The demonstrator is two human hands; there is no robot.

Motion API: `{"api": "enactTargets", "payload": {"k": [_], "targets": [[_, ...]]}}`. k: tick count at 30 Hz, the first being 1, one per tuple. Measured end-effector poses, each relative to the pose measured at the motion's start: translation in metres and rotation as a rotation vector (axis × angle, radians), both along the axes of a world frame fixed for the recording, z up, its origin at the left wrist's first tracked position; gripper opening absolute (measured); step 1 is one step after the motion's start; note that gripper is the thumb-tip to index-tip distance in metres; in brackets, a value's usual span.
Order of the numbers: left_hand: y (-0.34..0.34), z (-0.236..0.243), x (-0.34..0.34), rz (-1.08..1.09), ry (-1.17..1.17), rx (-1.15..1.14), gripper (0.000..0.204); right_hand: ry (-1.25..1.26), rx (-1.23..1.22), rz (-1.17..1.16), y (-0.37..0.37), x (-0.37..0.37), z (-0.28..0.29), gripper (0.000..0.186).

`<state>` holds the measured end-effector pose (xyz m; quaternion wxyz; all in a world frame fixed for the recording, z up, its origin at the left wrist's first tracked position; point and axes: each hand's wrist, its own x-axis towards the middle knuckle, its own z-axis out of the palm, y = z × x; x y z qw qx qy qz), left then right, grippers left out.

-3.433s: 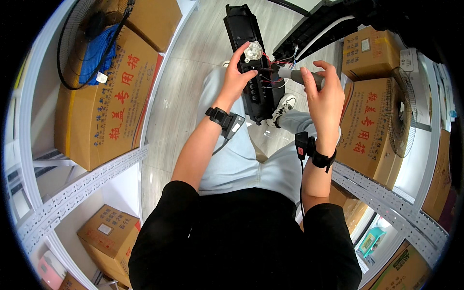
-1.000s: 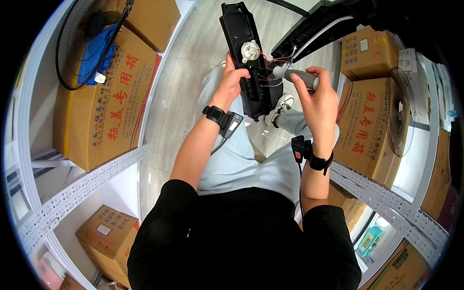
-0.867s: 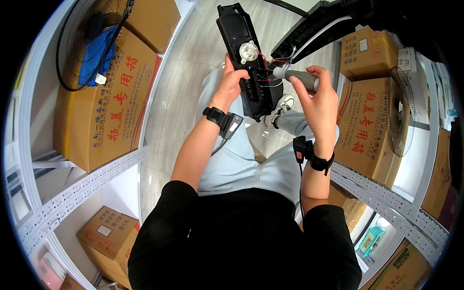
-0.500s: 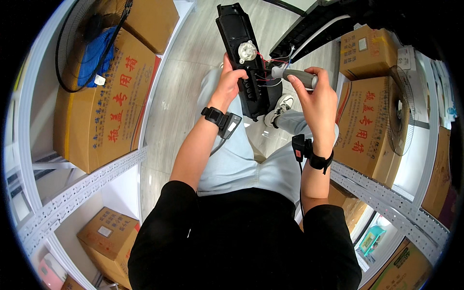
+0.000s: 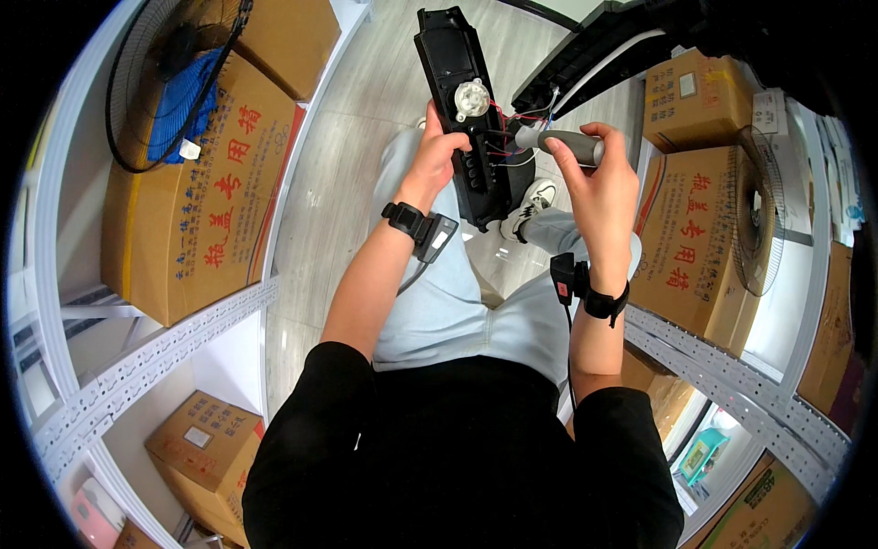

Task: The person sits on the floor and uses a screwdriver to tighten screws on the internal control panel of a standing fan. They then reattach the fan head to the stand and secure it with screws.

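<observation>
My left hand (image 5: pixel 433 163) is closed round the left edge of a long black plastic panel (image 5: pixel 453 55), its thumb lying across the front. A clear round part (image 5: pixel 472 99) sits on the panel, above a row of small black round pieces (image 5: pixel 474 174). Thin red and white wires (image 5: pixel 523 162) run from the panel's right side. In my right hand (image 5: pixel 605 178) is a screwdriver (image 5: pixel 574 146) with a grey handle, held level. Its shaft points left at the panel, but I cannot tell exactly where the tip touches.
A large black plastic piece with a white cable (image 5: pixel 604 66) stands at the upper right, joined by wires. Shelves on both sides carry cardboard boxes (image 5: pixel 197 206). Round wire fan guards (image 5: pixel 757 210) lean there. My shoe (image 5: pixel 530 209) rests on the floor below the panel.
The panel has shifted slightly to the right in my left hand. My right hand and the screwdriver have turned a little, with the grip kept.
</observation>
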<state>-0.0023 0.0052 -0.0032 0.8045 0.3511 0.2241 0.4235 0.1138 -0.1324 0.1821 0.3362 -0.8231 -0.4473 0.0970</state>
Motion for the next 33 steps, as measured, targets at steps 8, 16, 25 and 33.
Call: {"api": "enactTargets", "payload": {"k": [8, 16, 25, 33], "targets": [[-0.001, 0.0, 0.001, 0.049, 0.012, -0.033, 0.079, 0.006, 0.132, 0.165, -0.004, 0.003, -0.008, 0.033], [-0.001, 0.0, 0.004, 0.05, -0.001, -0.017, 0.078, 0.075, 0.4, 0.074, -0.005, 0.002, 0.0, 0.03], [-0.004, 0.008, 0.002, -0.009, -0.026, -0.006, 0.075, -0.009, 0.534, 0.137, 0.035, -0.009, -0.038, 0.03], [-0.005, 0.01, 0.004, 0.031, -0.102, 0.049, 0.071, 0.23, 0.615, 0.091, 0.022, -0.006, -0.035, 0.031]]}}
